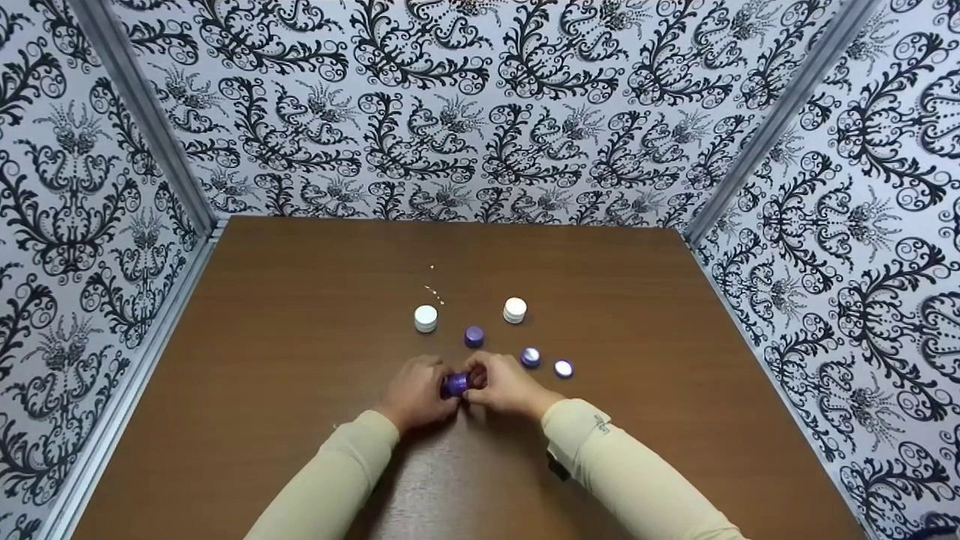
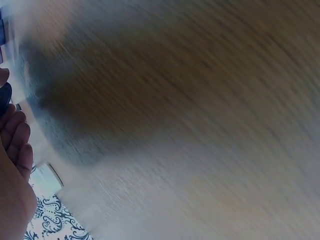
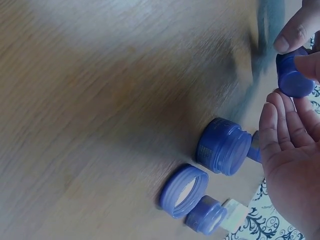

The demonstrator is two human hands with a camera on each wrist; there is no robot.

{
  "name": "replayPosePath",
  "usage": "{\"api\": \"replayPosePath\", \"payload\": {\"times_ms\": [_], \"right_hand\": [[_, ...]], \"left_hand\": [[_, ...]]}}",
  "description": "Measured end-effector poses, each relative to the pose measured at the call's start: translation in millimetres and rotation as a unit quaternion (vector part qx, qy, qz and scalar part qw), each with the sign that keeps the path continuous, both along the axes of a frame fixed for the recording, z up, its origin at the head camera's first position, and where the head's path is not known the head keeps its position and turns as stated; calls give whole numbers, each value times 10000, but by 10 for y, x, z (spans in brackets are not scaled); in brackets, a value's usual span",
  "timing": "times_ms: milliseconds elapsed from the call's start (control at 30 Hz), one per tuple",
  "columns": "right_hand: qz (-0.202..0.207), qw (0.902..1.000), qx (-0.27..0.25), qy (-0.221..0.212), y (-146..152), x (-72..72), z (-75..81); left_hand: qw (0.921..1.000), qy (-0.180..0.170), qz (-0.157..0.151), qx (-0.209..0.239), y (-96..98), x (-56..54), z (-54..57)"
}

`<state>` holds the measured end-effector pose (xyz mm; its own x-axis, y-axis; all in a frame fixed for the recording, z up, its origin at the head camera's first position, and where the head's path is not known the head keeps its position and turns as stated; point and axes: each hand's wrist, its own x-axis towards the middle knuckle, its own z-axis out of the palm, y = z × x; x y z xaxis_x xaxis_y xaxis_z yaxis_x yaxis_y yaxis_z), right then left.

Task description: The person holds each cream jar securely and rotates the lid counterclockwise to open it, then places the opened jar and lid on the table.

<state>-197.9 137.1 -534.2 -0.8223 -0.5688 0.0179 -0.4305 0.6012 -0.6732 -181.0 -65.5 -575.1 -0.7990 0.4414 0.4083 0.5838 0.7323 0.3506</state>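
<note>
Both hands meet at a small purple jar [image 1: 457, 385] near the front middle of the table. My left hand [image 1: 418, 394] grips its left side, and my right hand [image 1: 506, 384] pinches it from the right. In the right wrist view, a thumb of each hand lies on the jar [image 3: 295, 75], while the right fingers [image 3: 282, 125] reach under it. Only a dark edge of the held piece [image 2: 5, 97] shows in the left wrist view, beside the left fingers [image 2: 17, 135]. Whether the held jar has its lid on cannot be told.
Beyond the hands stand two white jars, left [image 1: 425, 321] and right [image 1: 514, 311], with a purple jar [image 1: 474, 336] between. Right of the hands are a white-topped purple piece [image 1: 530, 358] and a purple lid [image 1: 563, 368], white inside. White specks [image 1: 435, 293] lie farther back. Patterned walls [image 1: 450, 150] surround the table.
</note>
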Motion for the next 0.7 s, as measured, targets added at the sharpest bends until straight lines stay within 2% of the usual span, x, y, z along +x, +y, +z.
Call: {"api": "replayPosePath", "payload": {"times_ms": [433,700], "right_hand": [[114,9996,-54,237,-1,15,30],[68,9996,73,276,2,6,17]], "left_hand": [[9999,-161,5,-58,-30,18,33],[9995,-276,134,-20,-54,22,32]]}}
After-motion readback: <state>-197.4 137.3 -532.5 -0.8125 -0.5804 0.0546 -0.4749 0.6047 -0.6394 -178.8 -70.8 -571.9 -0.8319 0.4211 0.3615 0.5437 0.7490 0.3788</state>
